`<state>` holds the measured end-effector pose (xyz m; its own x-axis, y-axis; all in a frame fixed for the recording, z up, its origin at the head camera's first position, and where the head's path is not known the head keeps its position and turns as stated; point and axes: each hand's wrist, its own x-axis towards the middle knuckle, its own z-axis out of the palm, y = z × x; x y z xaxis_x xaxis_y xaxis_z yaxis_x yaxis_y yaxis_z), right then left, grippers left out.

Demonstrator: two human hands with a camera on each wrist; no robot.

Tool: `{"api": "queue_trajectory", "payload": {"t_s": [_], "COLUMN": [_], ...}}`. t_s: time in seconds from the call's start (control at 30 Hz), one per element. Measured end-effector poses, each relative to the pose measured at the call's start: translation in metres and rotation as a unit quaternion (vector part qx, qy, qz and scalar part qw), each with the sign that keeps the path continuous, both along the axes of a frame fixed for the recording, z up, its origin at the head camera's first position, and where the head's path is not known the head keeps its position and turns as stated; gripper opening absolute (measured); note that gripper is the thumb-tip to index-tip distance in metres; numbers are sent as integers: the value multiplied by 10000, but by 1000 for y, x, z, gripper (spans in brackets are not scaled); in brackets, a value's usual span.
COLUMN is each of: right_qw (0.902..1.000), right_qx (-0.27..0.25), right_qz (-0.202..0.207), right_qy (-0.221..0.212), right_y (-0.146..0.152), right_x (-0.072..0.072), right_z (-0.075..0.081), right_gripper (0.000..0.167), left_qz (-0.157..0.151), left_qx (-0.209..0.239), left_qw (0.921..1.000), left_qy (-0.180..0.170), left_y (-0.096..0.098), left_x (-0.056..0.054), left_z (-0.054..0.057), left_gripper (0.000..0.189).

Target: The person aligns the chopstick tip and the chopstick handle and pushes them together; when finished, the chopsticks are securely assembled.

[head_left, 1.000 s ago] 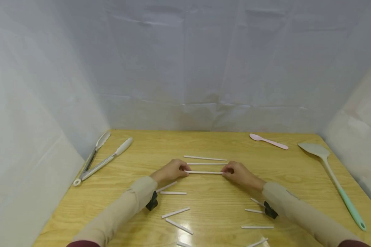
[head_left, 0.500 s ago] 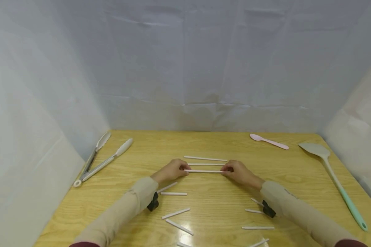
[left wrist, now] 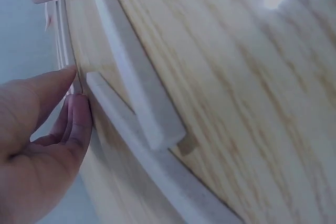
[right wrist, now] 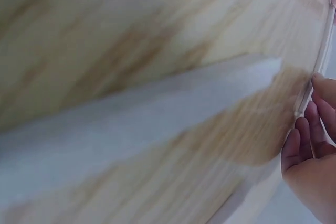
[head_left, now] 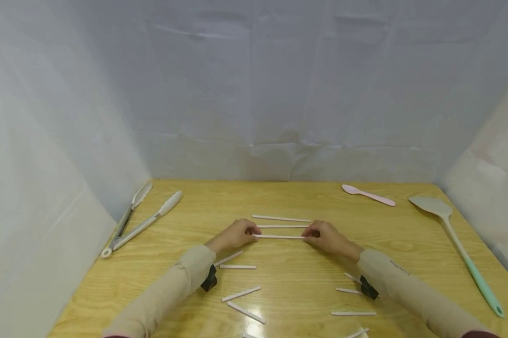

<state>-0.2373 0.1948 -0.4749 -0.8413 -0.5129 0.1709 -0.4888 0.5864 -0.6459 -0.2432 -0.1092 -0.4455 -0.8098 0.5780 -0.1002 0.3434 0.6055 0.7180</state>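
Note:
A thin white stick (head_left: 279, 237) runs left to right in front of me, between my two hands. My left hand (head_left: 236, 234) pinches its left end between thumb and fingers. The right end sits in the fingertips of my right hand (head_left: 329, 238). Just behind lie two similar long sticks, a middle stick (head_left: 281, 226) and a back stick (head_left: 281, 218), roughly parallel to it. In the left wrist view the thumb and fingers of my left hand (left wrist: 50, 124) close on the stick's end. My right hand (right wrist: 312, 135) shows at the right edge of the right wrist view.
Shorter white sticks lie nearer me, including a left stick (head_left: 241, 294) and a right stick (head_left: 353, 313). Metal tongs (head_left: 137, 230) lie spread at the left. At the right are a pink spoon (head_left: 368, 195) and a spatula (head_left: 469, 263) with a green handle. White sheeting (head_left: 279, 94) surrounds the wooden table.
The held stick has shifted very slightly toward the stick behind it. Both hands keep their pinch on its ends; the other things stay put.

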Motion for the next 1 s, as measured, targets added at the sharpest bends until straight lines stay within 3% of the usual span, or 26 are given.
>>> {"api": "queue_trajectory", "payload": {"t_s": [0.23,0.47,0.7,0.83,1.0], "right_qw": [9984,9973,9958,9953,9945], "right_qx": [-11,-24,107,233,454], "right_qz": [-377,-693,-893,-890,-782], "right_qy": [-426,-261,-188,-309,-526], "right_y": [11,38,71,92,114], "right_x": [8,19,39,51,61], "right_z": [17,30,29,25,16], "right_gripper": [15,22,21,23,28], "left_qz": [91,81,79,14,45], "left_qx": [143,257,110,35,113], "left_qw": [9995,9993,9994,9998,9999], "left_qy": [264,250,334,191,-29], "left_y": [-12,-32,-59,-71,-74], "left_x": [1,12,34,45,51], "left_z": [8,11,9,4,-3], "left_gripper": [21,22,20,21,23]}}
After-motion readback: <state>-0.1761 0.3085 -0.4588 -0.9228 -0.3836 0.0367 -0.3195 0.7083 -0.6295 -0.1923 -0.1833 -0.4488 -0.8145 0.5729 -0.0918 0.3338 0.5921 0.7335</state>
